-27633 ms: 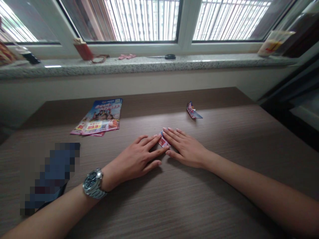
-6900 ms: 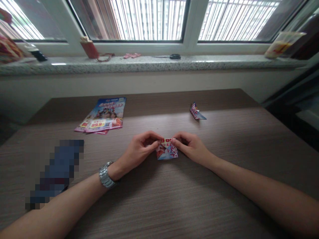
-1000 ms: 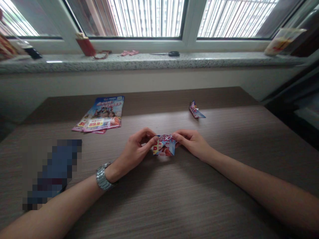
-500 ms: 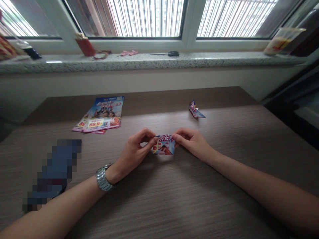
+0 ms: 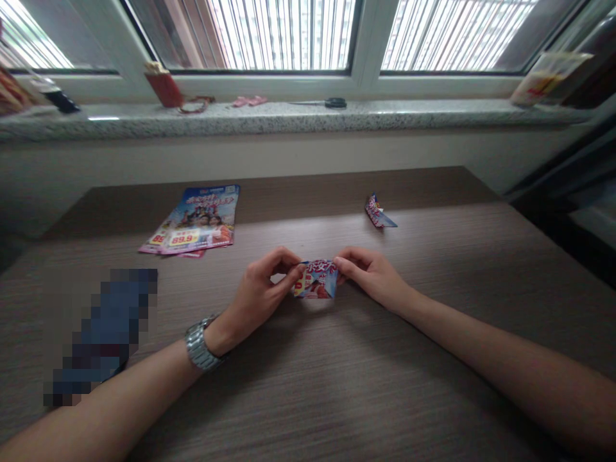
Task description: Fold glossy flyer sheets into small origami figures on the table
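Note:
Between my two hands is a small folded paper flyer point(image 5: 316, 281), printed in red, blue and white. My left hand point(image 5: 267, 285), with a metal watch point(image 5: 202, 343) at its wrist, pinches the flyer's upper left corner between thumb and fingers. At the upper right corner, my right hand point(image 5: 368, 274) grips it the same way. The flyer is held just above the wooden table point(image 5: 308, 385). Beyond my right hand lies another folded paper piece point(image 5: 378, 213) with similar print. Several flat flyers point(image 5: 202, 221) are stacked at the back left of the table.
A pixelated dark blue object point(image 5: 108, 327) lies beside my left forearm. On the stone windowsill point(image 5: 279, 122) are a red box point(image 5: 164, 88), pink pieces point(image 5: 249, 101), scissors point(image 5: 334, 102) and, far right, a clear plastic cup point(image 5: 541, 80).
Almost nothing differs. Both hands keep their grip on the folded flyer in the same place, and the things on the table have not moved.

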Demonstrator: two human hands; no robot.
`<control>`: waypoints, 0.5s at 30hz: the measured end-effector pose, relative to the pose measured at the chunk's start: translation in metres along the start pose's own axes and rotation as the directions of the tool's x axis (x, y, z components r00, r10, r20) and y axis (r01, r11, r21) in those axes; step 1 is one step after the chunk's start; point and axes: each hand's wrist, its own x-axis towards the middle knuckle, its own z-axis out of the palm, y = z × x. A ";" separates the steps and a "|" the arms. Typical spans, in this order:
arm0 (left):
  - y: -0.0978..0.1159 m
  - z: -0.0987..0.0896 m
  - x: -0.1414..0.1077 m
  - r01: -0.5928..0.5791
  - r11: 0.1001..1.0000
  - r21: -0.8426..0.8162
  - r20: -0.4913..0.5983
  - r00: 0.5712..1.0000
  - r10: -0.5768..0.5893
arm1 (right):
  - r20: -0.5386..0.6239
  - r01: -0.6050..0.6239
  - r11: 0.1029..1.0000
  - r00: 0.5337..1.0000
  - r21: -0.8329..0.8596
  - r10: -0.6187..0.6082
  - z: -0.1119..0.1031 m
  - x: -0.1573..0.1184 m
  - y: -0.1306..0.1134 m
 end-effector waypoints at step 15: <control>0.002 -0.002 0.003 0.034 0.999 -0.039 0.022 0.999 -0.033 | 0.042 0.034 0.997 0.999 -0.072 -0.031 -0.003 0.000 0.002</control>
